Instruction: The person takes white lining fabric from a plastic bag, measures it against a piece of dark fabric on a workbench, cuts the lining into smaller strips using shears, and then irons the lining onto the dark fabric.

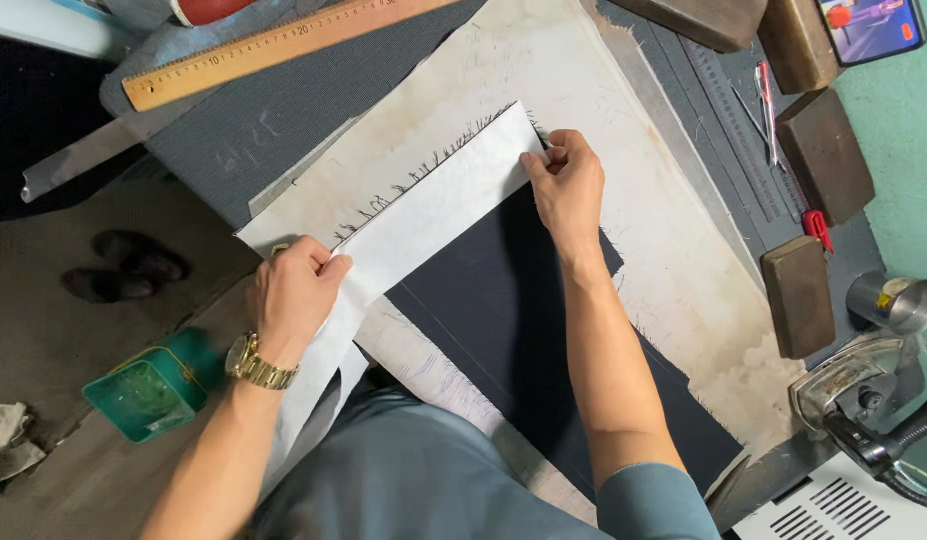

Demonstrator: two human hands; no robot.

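Note:
A white strip of lining lies along the frayed edge of a dark navy cloth panel on a stained cream pressing cloth. My left hand, with a gold watch on its wrist, pinches the strip at its lower left end. My right hand pinches the strip's upper right corner, fingers closed on its edge. Dark threads stick out from under the strip's upper edge.
A wooden ruler lies at the top left on grey cloth. Several brown blocks sit along the right side, with a red-handled tool, a metal cup and an iron. A green tin and shoes sit on the floor.

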